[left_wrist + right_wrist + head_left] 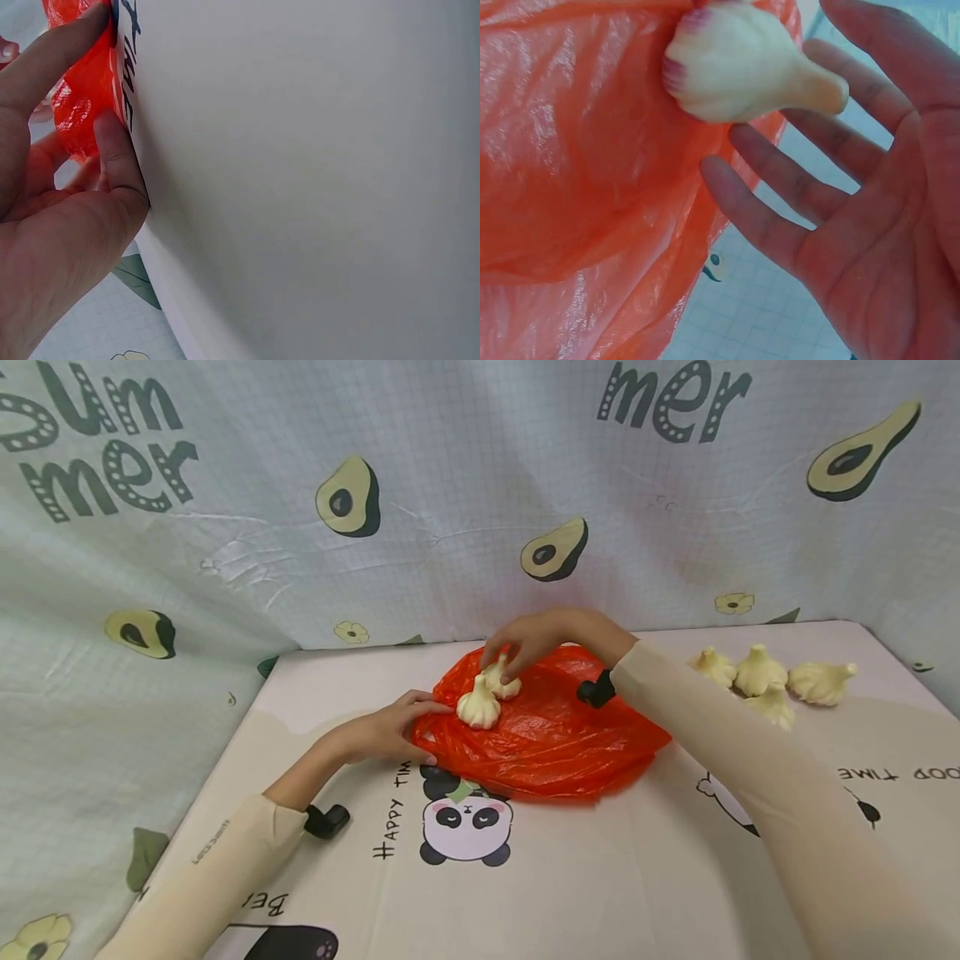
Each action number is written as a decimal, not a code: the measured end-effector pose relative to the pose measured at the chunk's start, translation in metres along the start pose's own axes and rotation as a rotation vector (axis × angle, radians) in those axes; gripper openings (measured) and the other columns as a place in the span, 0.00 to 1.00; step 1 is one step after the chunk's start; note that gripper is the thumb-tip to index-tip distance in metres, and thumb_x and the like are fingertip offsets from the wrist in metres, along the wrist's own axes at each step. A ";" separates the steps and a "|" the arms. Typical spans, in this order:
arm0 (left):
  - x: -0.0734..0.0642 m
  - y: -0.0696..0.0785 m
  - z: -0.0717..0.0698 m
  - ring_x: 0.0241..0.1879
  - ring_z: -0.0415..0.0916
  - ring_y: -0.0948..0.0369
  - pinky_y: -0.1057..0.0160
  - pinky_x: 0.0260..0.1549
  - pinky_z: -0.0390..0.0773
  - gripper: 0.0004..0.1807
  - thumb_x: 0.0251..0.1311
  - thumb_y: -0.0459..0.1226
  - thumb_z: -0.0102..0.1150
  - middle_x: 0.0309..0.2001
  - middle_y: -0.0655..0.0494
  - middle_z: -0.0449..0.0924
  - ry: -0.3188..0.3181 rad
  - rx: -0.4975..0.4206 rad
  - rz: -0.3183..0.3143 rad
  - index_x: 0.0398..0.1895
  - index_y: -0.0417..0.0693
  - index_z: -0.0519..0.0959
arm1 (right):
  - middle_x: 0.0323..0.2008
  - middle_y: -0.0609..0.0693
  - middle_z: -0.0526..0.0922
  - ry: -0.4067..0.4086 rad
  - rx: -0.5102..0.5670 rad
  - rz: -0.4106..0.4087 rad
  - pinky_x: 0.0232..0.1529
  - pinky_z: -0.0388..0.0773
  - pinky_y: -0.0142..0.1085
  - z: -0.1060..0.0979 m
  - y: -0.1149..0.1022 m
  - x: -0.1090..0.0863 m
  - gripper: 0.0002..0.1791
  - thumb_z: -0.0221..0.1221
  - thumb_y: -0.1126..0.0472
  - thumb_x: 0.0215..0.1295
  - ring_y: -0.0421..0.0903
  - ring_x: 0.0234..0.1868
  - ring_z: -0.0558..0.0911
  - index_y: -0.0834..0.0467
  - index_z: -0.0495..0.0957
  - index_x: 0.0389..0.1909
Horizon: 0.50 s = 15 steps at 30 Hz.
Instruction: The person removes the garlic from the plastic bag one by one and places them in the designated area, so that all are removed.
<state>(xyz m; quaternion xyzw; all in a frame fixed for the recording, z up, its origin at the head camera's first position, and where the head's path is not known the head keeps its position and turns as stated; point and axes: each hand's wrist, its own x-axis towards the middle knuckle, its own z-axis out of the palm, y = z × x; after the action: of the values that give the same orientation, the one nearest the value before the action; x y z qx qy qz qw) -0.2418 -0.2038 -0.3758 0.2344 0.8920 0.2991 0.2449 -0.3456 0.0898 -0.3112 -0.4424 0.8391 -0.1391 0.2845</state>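
A red plastic bag (562, 747) lies spread on the table, with two garlic bulbs on it. My right hand (528, 639) reaches over the rear garlic bulb (502, 683), thumb and fingers around it. Seen from the right wrist, the fingers are extended and spread beside the neck of a garlic bulb (731, 64) with purple marks, not closed on it. Just in front sits the other bulb (477, 706), neck up. At the bag's left edge, my left hand (386, 727) touches the plastic, its thumb apart from its loosely extended fingers.
Several more garlic bulbs (759, 672) lie grouped at the right of the table, partly behind the right sleeve (697, 718). A printed cloth (450, 485) with avocados hangs along the back and sides. A panda print (467, 827) marks the tabletop in front of the bag.
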 end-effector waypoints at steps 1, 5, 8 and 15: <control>0.000 0.000 0.000 0.74 0.55 0.47 0.40 0.70 0.62 0.40 0.57 0.42 0.74 0.73 0.51 0.54 0.000 0.002 0.001 0.73 0.56 0.69 | 0.62 0.50 0.78 -0.008 0.009 0.005 0.65 0.74 0.45 -0.001 0.002 0.002 0.24 0.66 0.52 0.68 0.52 0.63 0.76 0.52 0.78 0.63; -0.001 -0.001 -0.002 0.74 0.55 0.47 0.40 0.70 0.63 0.40 0.57 0.41 0.74 0.74 0.51 0.54 0.003 0.000 -0.011 0.73 0.56 0.69 | 0.63 0.49 0.77 -0.040 0.065 0.003 0.63 0.76 0.45 -0.006 0.006 0.007 0.24 0.67 0.53 0.66 0.53 0.62 0.77 0.50 0.79 0.63; -0.001 -0.002 -0.002 0.73 0.55 0.47 0.40 0.69 0.64 0.40 0.57 0.42 0.74 0.74 0.51 0.54 0.002 0.008 -0.012 0.73 0.56 0.69 | 0.63 0.48 0.77 -0.057 0.119 -0.014 0.62 0.78 0.45 -0.008 0.009 0.010 0.25 0.67 0.54 0.66 0.53 0.62 0.77 0.50 0.78 0.63; 0.001 -0.001 -0.001 0.73 0.57 0.48 0.42 0.68 0.66 0.40 0.57 0.43 0.74 0.73 0.52 0.56 -0.007 0.017 0.009 0.73 0.57 0.69 | 0.62 0.48 0.78 -0.066 0.115 -0.096 0.63 0.76 0.44 -0.004 0.021 0.010 0.25 0.67 0.57 0.65 0.52 0.61 0.76 0.51 0.78 0.64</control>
<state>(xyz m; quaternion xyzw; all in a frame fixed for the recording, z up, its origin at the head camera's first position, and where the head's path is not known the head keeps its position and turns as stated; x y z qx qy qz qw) -0.2435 -0.2041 -0.3765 0.2414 0.8925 0.2918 0.2448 -0.3659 0.0937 -0.3215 -0.4692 0.7979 -0.1858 0.3297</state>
